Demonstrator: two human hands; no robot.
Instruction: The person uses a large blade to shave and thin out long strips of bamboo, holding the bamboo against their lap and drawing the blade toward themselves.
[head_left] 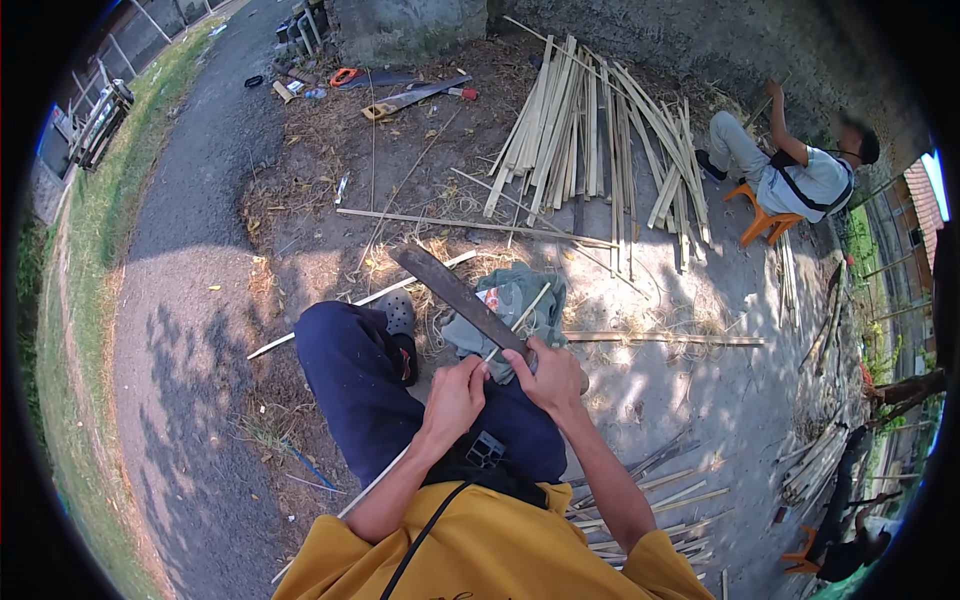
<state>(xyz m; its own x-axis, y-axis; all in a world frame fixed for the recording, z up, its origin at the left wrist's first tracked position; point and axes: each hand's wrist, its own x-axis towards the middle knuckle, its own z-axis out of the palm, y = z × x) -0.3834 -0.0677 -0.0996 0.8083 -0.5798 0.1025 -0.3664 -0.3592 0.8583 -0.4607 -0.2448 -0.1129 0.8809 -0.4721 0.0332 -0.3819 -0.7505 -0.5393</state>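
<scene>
My right hand (pixel 550 378) is closed around the handle end of a machete (pixel 452 288); its broad dark blade slants up and to the left over my lap. In my closed left hand (pixel 456 402) is a thin pale bamboo strip (pixel 530 308). The strip runs from beside my left forearm, through that hand and past the blade. Whether the edge touches it I cannot tell. Below the blade a grey-green cloth (pixel 540 290) lies over my right leg. The machete's handle is mostly hidden by my fingers.
A large pile of bamboo strips (pixel 560 130) lies ahead, near a wall. Handsaws (pixel 415 97) rest on the ground at the upper left. One long strip (pixel 660 338) lies to my right. Another person (pixel 800 180) sits on an orange stool (pixel 757 215) at the right.
</scene>
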